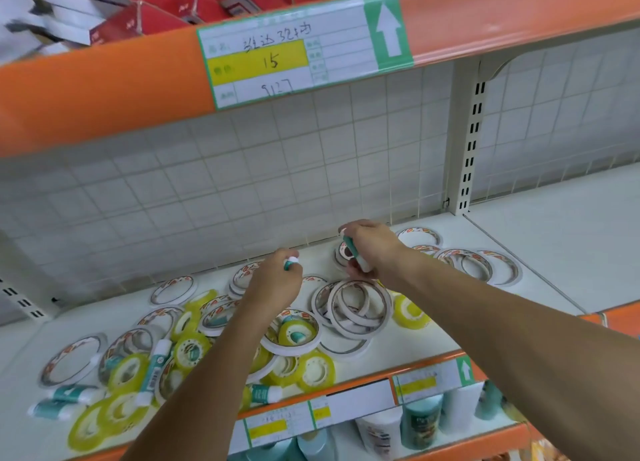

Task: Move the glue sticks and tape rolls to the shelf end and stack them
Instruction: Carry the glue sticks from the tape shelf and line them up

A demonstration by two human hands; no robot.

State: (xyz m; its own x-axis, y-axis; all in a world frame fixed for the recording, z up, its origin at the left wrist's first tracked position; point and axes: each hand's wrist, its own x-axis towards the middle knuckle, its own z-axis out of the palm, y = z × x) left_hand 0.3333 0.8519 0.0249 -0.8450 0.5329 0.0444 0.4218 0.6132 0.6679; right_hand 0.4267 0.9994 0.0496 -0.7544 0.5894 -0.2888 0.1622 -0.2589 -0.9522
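Many tape rolls lie scattered on the white shelf [433, 336]: thin white rolls [360, 304] and yellow clear rolls [410, 311]. Several teal-and-white glue sticks lie among them, one long stick [154, 370] at the left and a short one [265, 393] at the front edge. My left hand [277, 280] grips a teal-and-white glue stick [291, 262] above the middle of the pile. My right hand [370, 249] grips another glue stick [353, 251] near the back of the shelf, over a white roll. A few white rolls [467, 261] lie further right.
An orange upper shelf edge with a price label [294, 52] hangs overhead. A slotted upright post [469, 142] divides the shelf from a bare white section [561, 235] to the right. Cups and bottles [422, 422] stand on the shelf below.
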